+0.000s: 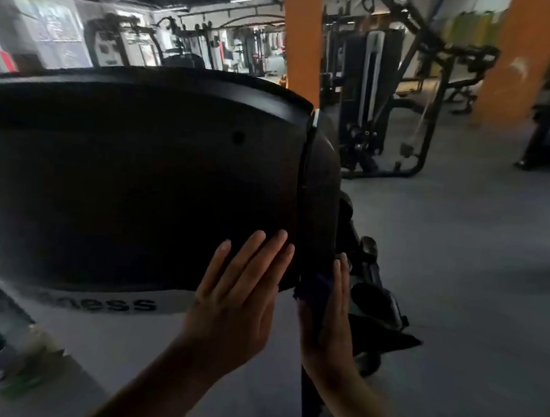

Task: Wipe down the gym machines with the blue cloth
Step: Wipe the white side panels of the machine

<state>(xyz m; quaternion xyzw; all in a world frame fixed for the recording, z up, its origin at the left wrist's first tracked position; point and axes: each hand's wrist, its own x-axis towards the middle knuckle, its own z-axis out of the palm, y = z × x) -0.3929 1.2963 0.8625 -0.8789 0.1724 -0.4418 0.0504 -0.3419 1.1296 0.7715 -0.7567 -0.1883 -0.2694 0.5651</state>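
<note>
A large black rounded machine housing fills the left and middle of the view. My left hand lies flat against its lower right face, fingers straight and spread. The blue cloth is dark and bunched at the housing's right edge. My right hand presses the cloth against that edge with straight fingers pointing up. Most of the cloth is hidden between my palm and the housing.
A white panel with dark lettering runs below the housing. Black pedal parts stick out just right of my right hand. A weight-stack machine and orange pillars stand behind, across grey floor.
</note>
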